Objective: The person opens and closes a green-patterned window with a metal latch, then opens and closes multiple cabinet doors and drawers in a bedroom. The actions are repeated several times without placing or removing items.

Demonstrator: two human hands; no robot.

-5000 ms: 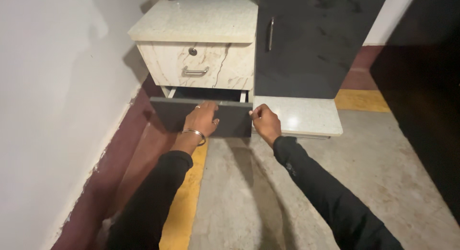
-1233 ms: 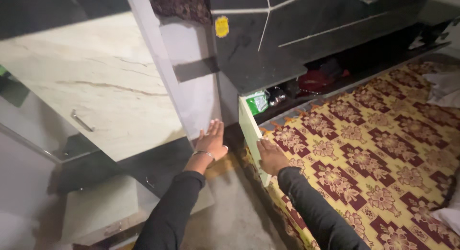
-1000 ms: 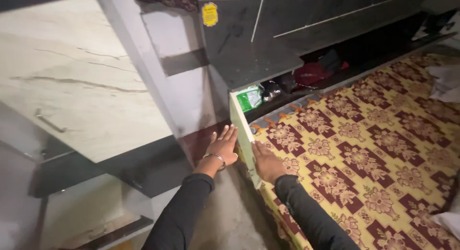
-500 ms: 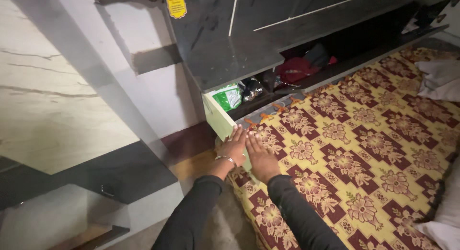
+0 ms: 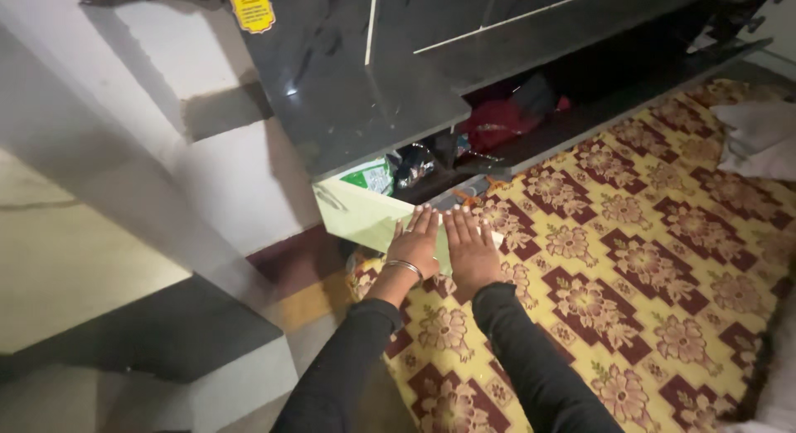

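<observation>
A pale green drawer front (image 5: 365,217) juts out from under the dark glossy headboard (image 5: 365,93), at the bed's corner. The left hand (image 5: 414,244) and right hand (image 5: 471,247) lie side by side, flat against it, all fingers straight and spread, grasping nothing. A patterned yellow-and-maroon bedspread (image 5: 630,275) covers the bed; clutter (image 5: 497,122) fills the open recess behind.

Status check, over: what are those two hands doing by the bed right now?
Left hand and right hand flat, side by side, on pale green panel at bed's edge. Fingers open, gripping nothing. Patterned bedspread beneath wrists; clutter in dark shelf beyond.
</observation>
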